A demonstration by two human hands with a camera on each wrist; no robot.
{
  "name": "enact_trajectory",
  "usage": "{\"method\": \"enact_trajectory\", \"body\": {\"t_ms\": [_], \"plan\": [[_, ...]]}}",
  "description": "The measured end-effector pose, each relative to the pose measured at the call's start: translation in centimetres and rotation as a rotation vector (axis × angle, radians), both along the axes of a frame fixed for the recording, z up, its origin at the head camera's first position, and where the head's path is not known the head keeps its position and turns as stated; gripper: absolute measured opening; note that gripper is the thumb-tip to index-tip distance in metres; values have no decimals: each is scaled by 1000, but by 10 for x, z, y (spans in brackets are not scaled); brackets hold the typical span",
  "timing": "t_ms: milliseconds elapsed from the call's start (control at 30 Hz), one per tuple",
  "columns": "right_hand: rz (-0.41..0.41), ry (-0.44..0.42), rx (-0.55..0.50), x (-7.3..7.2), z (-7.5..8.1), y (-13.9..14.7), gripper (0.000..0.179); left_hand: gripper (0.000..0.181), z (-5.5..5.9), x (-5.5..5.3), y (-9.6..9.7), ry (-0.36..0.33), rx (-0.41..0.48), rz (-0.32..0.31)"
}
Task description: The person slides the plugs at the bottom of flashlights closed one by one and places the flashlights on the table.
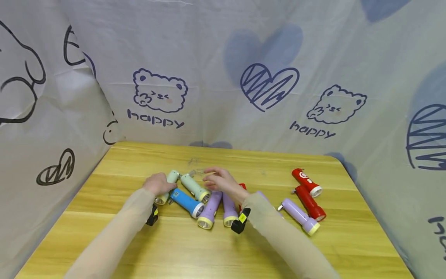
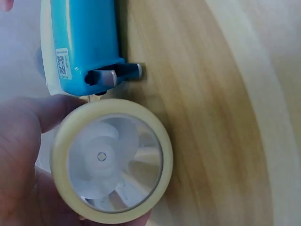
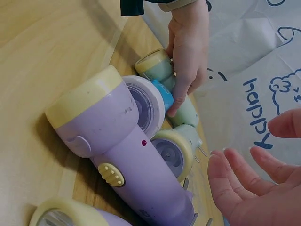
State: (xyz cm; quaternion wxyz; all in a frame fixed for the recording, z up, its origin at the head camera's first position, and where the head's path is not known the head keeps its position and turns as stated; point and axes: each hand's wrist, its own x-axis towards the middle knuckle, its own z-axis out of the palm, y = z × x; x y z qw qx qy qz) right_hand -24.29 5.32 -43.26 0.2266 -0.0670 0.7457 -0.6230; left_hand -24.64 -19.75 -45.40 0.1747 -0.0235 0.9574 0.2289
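My left hand (image 1: 157, 184) holds the leftmost pale green flashlight (image 1: 172, 177) on the table, its thumb and fingers around the body. In the left wrist view, that flashlight's cream rim (image 2: 164, 155) and lens face the camera, just below the blue flashlight (image 2: 89, 37). Over the back of the group hovers my right hand (image 1: 221, 180), fingers loosely bent and holding nothing. Near it lie a second pale green flashlight (image 1: 192, 186) and two purple flashlights, one (image 1: 211, 207) left of the other (image 1: 229, 207). The right forearm partly covers a red flashlight (image 1: 242, 186) and another purple one.
On the right side of the wooden table (image 1: 195, 252) lie a purple flashlight (image 1: 299, 215) and two red ones, the nearer (image 1: 309, 202) touching or close to the farther (image 1: 304, 179). A white cloth (image 1: 209, 93) with drawings hangs behind and at both sides.
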Motion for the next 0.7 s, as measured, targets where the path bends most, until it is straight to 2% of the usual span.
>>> {"method": "enact_trajectory", "body": {"t_ms": [300, 433, 700], "plan": [[-8, 8, -38, 0, 3, 4, 44, 38, 7, 1, -6, 79, 13, -1], [-7, 3, -35, 1, 2, 10, 44, 39, 13, 3, -5, 80, 32, -7], [-85, 72, -44, -2, 4, 21, 42, 37, 30, 6, 6, 127, 100, -21]]}}
